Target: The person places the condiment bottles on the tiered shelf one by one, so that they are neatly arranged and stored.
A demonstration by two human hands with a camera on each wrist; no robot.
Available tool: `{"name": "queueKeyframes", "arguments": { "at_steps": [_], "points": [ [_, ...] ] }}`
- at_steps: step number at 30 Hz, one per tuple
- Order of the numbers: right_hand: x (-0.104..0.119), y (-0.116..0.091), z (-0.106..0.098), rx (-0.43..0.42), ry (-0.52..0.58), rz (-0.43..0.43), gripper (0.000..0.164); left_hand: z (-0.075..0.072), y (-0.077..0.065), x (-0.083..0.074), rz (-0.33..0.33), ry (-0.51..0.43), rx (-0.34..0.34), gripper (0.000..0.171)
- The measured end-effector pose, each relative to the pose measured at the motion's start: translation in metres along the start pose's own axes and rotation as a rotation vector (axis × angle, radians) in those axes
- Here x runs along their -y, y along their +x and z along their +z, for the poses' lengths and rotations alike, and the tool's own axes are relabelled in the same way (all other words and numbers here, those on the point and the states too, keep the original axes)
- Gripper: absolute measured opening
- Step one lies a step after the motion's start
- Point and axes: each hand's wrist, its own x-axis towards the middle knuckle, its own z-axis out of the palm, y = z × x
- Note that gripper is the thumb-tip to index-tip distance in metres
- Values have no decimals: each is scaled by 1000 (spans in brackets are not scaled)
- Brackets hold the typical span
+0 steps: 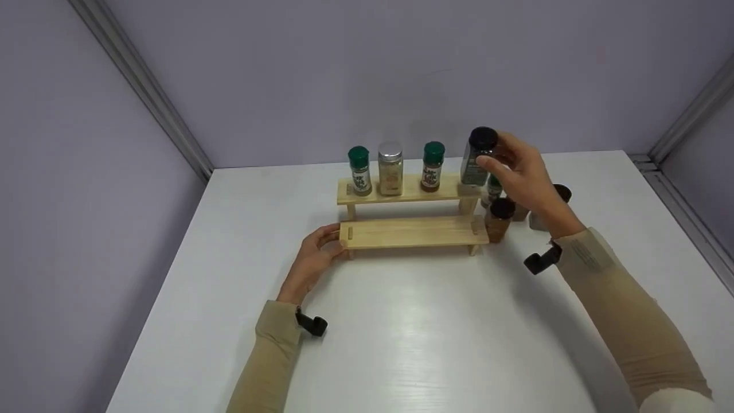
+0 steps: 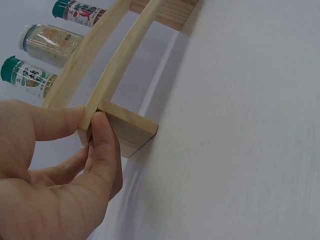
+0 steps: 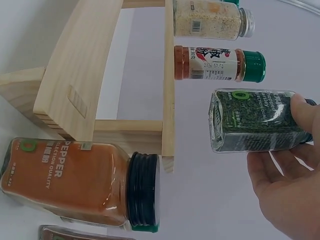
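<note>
My right hand [image 1: 522,172] grips a square glass jar of dark green herbs [image 3: 255,120] with a black lid, over the right end of the upper shelf [image 1: 413,197]. In the right wrist view a gap shows between the jar's base and the shelf's wood. My left hand [image 1: 316,252] pinches the left end of the lower shelf [image 1: 413,232] of the two-step wooden rack, thumb and fingers at its corner. Along the upper shelf stand a green-capped spice bottle [image 1: 360,172], a silver-capped jar of pale granules [image 1: 391,169] and another green-capped bottle [image 1: 432,166] with red-brown contents.
Beside the rack's right end stands a black-lidded jar of orange pepper powder [image 1: 498,221]. Behind it are a green-capped bottle [image 1: 492,192] and more black-lidded jars [image 1: 539,221], partly hidden by my right hand and wrist. A pale wall [image 1: 321,74] rises behind the white table [image 1: 413,321].
</note>
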Motion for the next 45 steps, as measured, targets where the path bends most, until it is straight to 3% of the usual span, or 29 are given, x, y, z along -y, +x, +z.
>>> {"name": "queueKeyframes", "arguments": {
  "at_steps": [16, 30, 38, 45],
  "points": [
    [-12, 7, 17, 65, 43, 45, 50, 1, 1, -1, -5, 19, -22, 53],
    [-21, 9, 24, 76, 90, 9, 51, 0, -1, -2, 5, 6, -10, 53],
    [-8, 4, 8, 90, 32, 97, 61, 1, 1, -3, 6, 4, -1, 53],
    [3, 0, -19, 32, -39, 59, 55, -5, 2, -4, 3, 32, -10, 53]
  ]
}}
